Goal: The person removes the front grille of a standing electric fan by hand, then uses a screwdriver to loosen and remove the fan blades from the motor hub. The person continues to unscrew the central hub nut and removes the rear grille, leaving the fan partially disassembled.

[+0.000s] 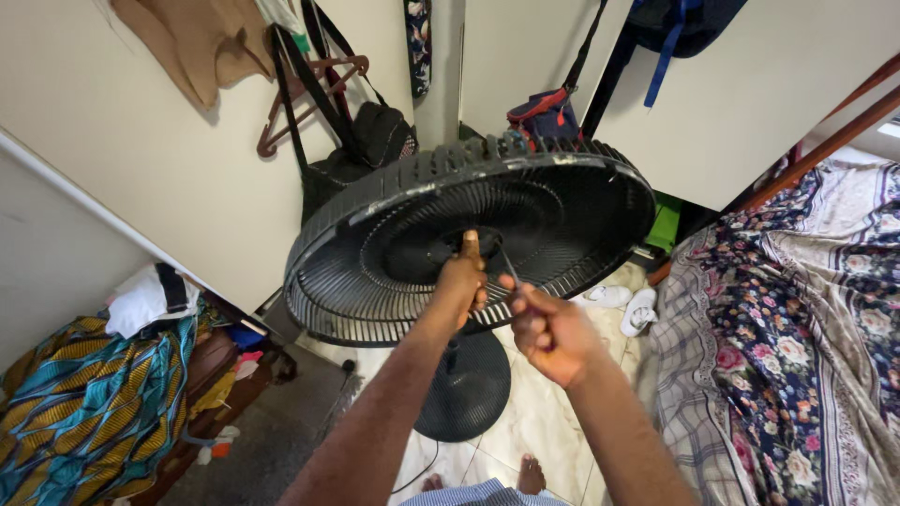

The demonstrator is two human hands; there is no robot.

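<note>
The left hand (pixel 461 279) grips the fan (pixel 394 234) hub; the right hand (pixel 548 330) pinches a thin tool (pixel 511 270). Bed (pixel 797 309) at three o'clock, bags (pixel 361 141) at twelve.

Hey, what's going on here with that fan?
A person stands over a black pedestal fan whose rear grille is tilted up toward them. The left hand reaches to the hub at the grille's centre, thumb up. The right hand grips a thin tool aimed at the same spot. A floral bedspread lies alongside.
</note>
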